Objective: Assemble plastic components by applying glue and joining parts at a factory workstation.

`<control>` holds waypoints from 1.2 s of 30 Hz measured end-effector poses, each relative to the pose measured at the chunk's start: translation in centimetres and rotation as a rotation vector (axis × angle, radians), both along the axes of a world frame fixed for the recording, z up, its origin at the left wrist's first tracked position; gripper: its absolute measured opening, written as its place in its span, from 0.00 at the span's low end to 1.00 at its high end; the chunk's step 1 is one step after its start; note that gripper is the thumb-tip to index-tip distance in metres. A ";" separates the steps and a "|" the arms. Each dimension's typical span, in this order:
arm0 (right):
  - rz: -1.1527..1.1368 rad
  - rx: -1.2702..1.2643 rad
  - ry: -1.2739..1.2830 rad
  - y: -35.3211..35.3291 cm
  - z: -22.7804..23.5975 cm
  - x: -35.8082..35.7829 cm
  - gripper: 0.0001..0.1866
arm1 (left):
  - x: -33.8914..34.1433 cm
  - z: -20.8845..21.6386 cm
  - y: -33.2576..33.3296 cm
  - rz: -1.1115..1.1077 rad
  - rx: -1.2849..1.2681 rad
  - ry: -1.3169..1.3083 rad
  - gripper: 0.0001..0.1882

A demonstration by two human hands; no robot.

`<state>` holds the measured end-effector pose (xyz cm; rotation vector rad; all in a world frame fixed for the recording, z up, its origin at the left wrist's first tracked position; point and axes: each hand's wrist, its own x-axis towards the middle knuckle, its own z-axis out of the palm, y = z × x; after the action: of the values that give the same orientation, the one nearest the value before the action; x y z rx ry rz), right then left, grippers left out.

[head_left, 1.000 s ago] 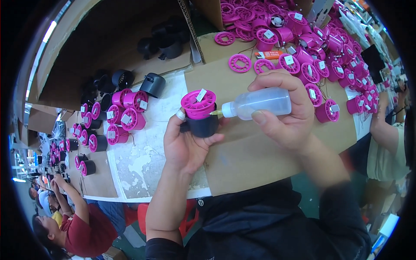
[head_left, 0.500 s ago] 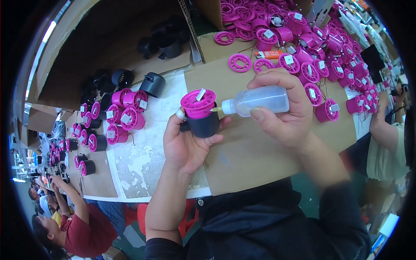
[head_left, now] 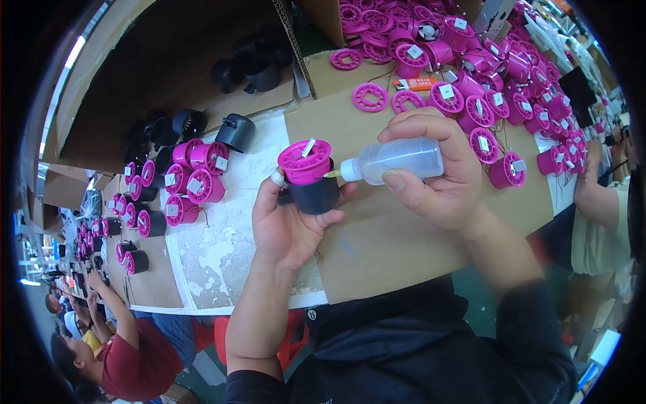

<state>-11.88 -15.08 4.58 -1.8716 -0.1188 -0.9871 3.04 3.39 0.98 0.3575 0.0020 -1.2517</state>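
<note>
My left hand (head_left: 288, 232) is wrapped round a black cylindrical housing (head_left: 314, 195). A magenta slotted round part (head_left: 306, 161) sits partly inside its top, with a white tag standing up on it. White tape or a bandage shows on a left fingertip. My right hand (head_left: 441, 172) grips a translucent squeeze bottle (head_left: 402, 160), tilted nearly level, its white cap and thin yellowish needle tip pointing left. The tip is at the lower edge of the magenta part, by the seam with the housing; whether liquid comes out is too small to tell.
A large heap of magenta parts (head_left: 464, 60) fills the back right. More magenta parts (head_left: 205, 182) and assembled pieces stand at left, beside a loose black housing (head_left: 235, 132). An open cardboard box (head_left: 168, 54) holds black housings. A co-worker (head_left: 138, 357) sits at left, another person (head_left: 595, 215) at right.
The bottle and its tip have shifted slightly left and down along the seam. The magenta part and housing are held almost as before, both hands keeping their grips.
</note>
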 end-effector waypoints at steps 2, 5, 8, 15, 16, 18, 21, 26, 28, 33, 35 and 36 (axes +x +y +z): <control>-0.001 0.023 -0.012 -0.1 0.3 -0.1 0.25 | 0.1 -0.2 0.0 0.000 -0.010 0.015 0.31; 0.000 0.067 -0.022 -0.1 0.3 -0.1 0.25 | 0.2 -0.6 0.1 -0.006 -0.031 0.041 0.31; 0.006 0.166 -0.028 -0.2 0.1 -0.2 0.24 | 0.5 -1.1 0.2 -0.023 -0.077 0.099 0.33; -0.003 0.124 -0.011 -0.4 0.0 -0.1 0.24 | 0.5 -1.2 0.2 -0.041 -0.086 0.095 0.33; -0.001 0.122 -0.002 -0.5 0.0 -0.1 0.24 | 0.5 -1.2 0.2 -0.046 -0.088 0.095 0.33; 0.003 0.118 0.016 -0.5 -0.1 -0.1 0.24 | 0.5 -1.2 0.1 -0.056 -0.093 0.096 0.33; 0.009 0.165 0.033 -0.4 0.0 -0.2 0.23 | 0.6 -1.3 0.2 -0.062 -0.092 0.092 0.33; 0.010 0.217 0.039 -0.2 0.0 -0.1 0.22 | 0.6 -1.4 0.3 -0.063 -0.094 0.091 0.34; 0.005 0.224 0.027 -0.2 0.0 -0.1 0.21 | 0.6 -1.4 0.3 -0.060 -0.096 0.093 0.34; 0.029 0.231 0.083 -0.9 0.0 -0.1 0.23 | 0.7 -1.5 0.4 -0.044 -0.094 0.063 0.33; 0.060 0.117 0.153 -1.9 0.2 -0.3 0.24 | 1.0 -1.2 0.6 -0.015 -0.093 0.024 0.33; 0.085 0.003 0.226 -2.6 0.4 -0.5 0.25 | 1.1 -1.1 0.7 0.010 -0.092 -0.012 0.33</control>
<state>-12.38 -17.66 4.96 -1.9455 -0.0613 -0.7131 4.16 4.06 -0.14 0.2848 -0.0636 -1.2348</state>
